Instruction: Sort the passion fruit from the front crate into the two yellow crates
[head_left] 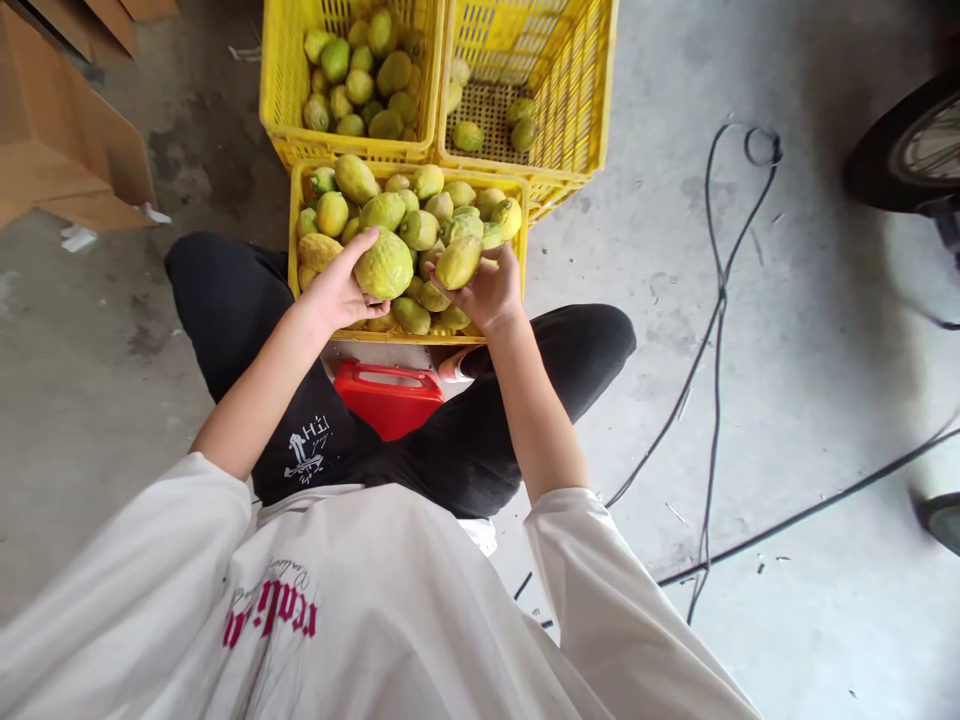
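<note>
My left hand [339, 292] is wrapped round a large, bumpy yellow-green lemon [384, 264], with the thumb on top and fingers beneath. A smaller, smoother lemon [458, 262] rests in the fingers of my right hand [496, 288]. Both hands are just above a yellow plastic crate [409, 338] between my knees. Heaped inside it are many green and yellow lemons [420, 230], some hidden under my hands.
Behind stand two more yellow crates: the left one [275, 90] holds several lemons, the right one [581, 110] only a few. A red plastic seat [390, 408] shows between my legs. Cardboard [64, 130] lies left; a black cable [721, 290] and a wheel [926, 150] are right.
</note>
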